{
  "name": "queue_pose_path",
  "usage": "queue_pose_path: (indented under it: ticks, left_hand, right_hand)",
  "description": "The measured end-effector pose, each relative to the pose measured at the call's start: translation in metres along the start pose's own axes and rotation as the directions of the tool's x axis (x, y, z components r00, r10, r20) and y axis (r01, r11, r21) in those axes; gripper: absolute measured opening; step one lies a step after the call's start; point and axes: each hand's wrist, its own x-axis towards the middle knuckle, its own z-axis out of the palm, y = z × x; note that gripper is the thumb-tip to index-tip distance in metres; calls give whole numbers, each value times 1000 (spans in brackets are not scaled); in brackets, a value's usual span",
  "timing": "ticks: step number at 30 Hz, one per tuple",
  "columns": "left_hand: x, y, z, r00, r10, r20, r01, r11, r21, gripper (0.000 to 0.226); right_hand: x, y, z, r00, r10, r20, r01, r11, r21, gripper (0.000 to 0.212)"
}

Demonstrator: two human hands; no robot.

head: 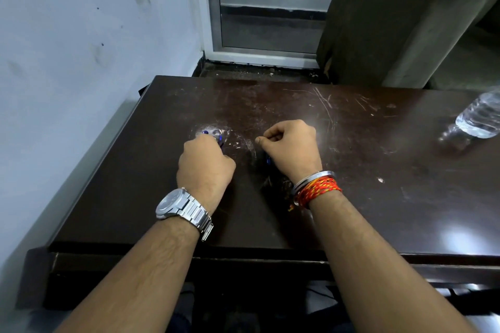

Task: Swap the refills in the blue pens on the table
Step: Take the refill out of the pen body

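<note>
Head view: my left hand [206, 163] is down on the dark table [378, 197], fingers curled round a blue pen [213, 134] whose ends poke past the knuckles. My right hand [290, 147] sits near it, fisted, thumb against forefinger; cannot tell whether anything is pinched. A second blue pen [267, 160], mostly hidden, shows beneath that wrist. Water bottle [477, 117] at far right edge.

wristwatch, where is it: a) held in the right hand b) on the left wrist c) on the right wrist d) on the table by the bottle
b: the silver wristwatch sits on the wrist of the left hand, which curls on a blue pen; the other wrist has a steel bangle and red-orange thread.
</note>
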Motion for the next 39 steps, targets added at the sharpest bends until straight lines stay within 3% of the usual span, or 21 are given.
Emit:
queue_pose_path:
  ticks: [4,13,18,22,25,28,31,34,39]
  left_hand:
    - [3,-2,1,1000,-20,-4,20,999,41,35]
    - [3,-2,1,998,-45,45,45,999,9,27]
    - [0,3,1,999,22,48,-19,999,-48,18]
    - [-2,6,3,993,116,-1,-114,972,-208,22]
    - [-3,6,5,982,189,-11,-185,942,-281,29]
    - [-3,7,7,976,216,11,-189,876,-444,17]
    - [-5,12,13,978,167,123,-54,776,-628,24]
    - [-7,14,19,964,149,218,50,708,-704,23]
    - [-13,18,20,950,176,256,58,708,-704,29]
  right_hand:
    - [-1,-1,1,1000,-20,12,20,1000,-8,11]
    - [-4,-7,4,1000,-10,26,9,999,45,13]
    - [-5,-11,5,979,101,180,-136,972,192,19]
    - [-5,-13,10,912,151,382,-321,843,432,24]
    - [-3,-12,10,903,158,400,-364,775,516,15]
    - [0,-11,7,950,178,255,-298,760,578,20]
    - [4,-12,0,979,201,14,-164,753,637,19]
    - [6,-15,-7,974,166,-156,-34,783,621,15]
    - [5,-19,-10,968,124,-216,31,802,597,13]
